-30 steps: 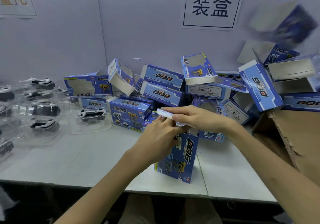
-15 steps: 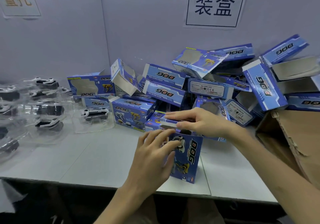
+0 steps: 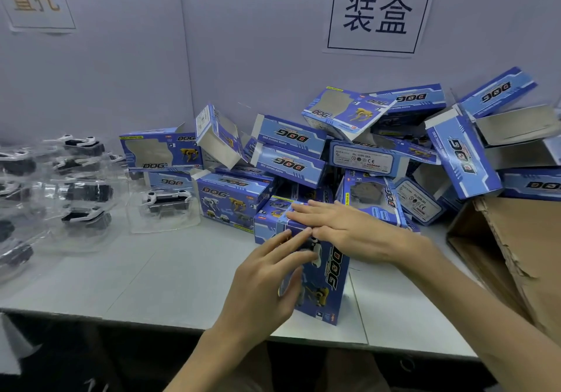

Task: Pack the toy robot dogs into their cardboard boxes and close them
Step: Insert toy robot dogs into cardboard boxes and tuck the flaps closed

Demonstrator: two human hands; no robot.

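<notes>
Pressed from above now, no longer pinched at the flap: blue box [image 3: 332, 282]. Stands on end, low centre, on table [image 3: 151, 270], long axis vertical, DOG lettering reading downward. Flat on top, right hand [image 3: 349, 230], fingers straight; against front, left hand [image 3: 264, 288], fingers straight.

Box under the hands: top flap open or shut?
Looks shut: right hand lies flat atop the upright box, no flap sticking up.

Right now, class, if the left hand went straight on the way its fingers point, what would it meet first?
The upright DOG box: fingers of the left hand seem to touch its front face. Just beyond lies the right hand, flat on top.
</notes>
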